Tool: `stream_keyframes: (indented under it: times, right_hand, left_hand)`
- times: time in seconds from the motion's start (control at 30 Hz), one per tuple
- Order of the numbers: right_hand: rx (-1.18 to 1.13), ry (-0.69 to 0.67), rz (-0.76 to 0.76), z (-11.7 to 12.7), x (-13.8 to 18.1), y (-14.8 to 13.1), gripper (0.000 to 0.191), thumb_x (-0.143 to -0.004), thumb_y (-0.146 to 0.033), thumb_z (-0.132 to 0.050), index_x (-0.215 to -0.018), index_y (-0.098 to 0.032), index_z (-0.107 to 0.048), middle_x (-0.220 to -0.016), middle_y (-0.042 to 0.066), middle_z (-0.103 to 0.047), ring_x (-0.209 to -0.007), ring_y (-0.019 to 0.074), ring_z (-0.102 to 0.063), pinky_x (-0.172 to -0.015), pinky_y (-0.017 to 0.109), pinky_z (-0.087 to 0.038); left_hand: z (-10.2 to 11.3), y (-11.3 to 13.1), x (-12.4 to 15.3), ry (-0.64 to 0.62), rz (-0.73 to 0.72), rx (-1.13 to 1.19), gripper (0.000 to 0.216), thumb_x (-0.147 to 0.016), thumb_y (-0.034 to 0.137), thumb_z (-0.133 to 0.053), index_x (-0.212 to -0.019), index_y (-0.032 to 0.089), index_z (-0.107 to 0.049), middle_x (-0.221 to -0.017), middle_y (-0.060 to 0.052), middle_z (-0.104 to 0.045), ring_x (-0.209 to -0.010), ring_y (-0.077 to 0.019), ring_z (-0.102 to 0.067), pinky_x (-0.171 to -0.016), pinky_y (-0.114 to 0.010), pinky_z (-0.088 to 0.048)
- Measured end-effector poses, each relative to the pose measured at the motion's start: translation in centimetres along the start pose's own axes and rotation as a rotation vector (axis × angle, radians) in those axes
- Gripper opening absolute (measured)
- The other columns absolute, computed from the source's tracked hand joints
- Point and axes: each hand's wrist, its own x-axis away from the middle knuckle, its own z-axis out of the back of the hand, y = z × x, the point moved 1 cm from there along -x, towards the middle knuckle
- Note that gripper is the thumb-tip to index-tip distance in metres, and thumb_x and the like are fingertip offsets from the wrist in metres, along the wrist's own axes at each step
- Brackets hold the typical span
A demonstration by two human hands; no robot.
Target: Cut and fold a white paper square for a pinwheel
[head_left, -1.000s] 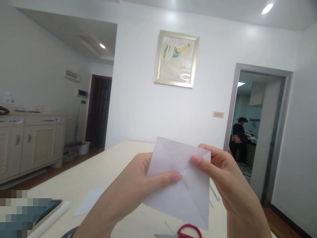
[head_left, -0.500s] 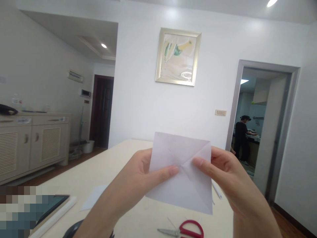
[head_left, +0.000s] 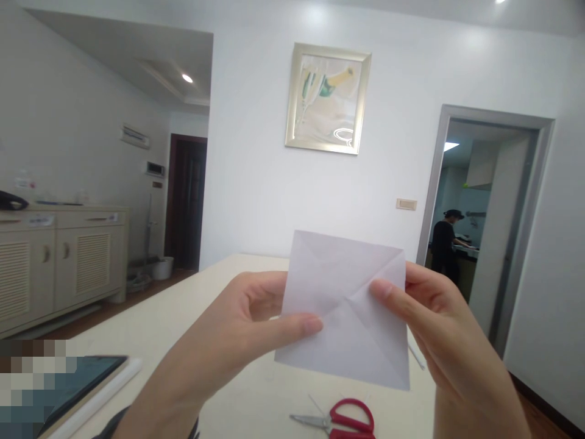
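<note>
A white square of creased paper is held up in the air above the cream table. My left hand pinches its left side, thumb on the front near the centre crease. My right hand pinches its right edge, thumb on the front. Diagonal fold lines cross the sheet. Red-handled scissors lie on the table just below the paper.
A tablet on a white pad sits at the table's near left edge. A pale cabinet stands by the left wall. A framed picture hangs ahead. Through the right doorway a person in black stands at a counter.
The paper has turned slightly and risen, its top edge now nearly level. Both hands moved a little to the right with it. The view has shifted slightly.
</note>
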Motion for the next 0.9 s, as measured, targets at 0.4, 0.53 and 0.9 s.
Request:
stream_keyframes:
  times: [0.4,0.53,0.9]
  right_hand:
    - [-0.02,0.044,0.035,0.9,0.4,0.2,0.015,-0.084,-0.031,-0.068,-0.097,-0.029,-0.076,-0.084,0.003,-0.076,-0.072,0.0186,-0.071,-0.056,0.022,-0.057]
    - [-0.016,0.055,0.031,1.1,0.7,0.0,0.017,-0.085,-0.029,-0.067,-0.099,-0.032,-0.076,-0.084,0.002,-0.076,-0.073,0.0171,-0.071,-0.056,0.02,-0.056]
    - [0.03,0.071,0.091,1.1,0.6,-0.3,0.015,-0.085,-0.031,-0.067,-0.097,-0.031,-0.076,-0.087,0.001,-0.076,-0.073,0.0156,-0.069,-0.059,0.021,-0.054]
  left_hand:
    - [-0.3,1.1,0.4,-0.026,-0.001,-0.37,0.024,-0.08,0.016,-0.066,-0.098,0.027,-0.076,-0.096,0.0,-0.074,-0.082,-0.0182,-0.064,-0.079,-0.029,-0.051]
    - [-0.1,1.3,0.7,-0.055,0.001,-0.468,0.01,-0.077,0.016,-0.069,-0.082,0.022,-0.075,-0.083,0.0,-0.073,-0.077,-0.0172,-0.063,-0.077,-0.027,-0.051]
    - [-0.7,1.5,0.6,-0.043,0.025,-0.489,0.015,-0.081,0.021,-0.066,-0.093,0.025,-0.075,-0.092,0.0,-0.074,-0.085,-0.0175,-0.066,-0.08,-0.025,-0.052]
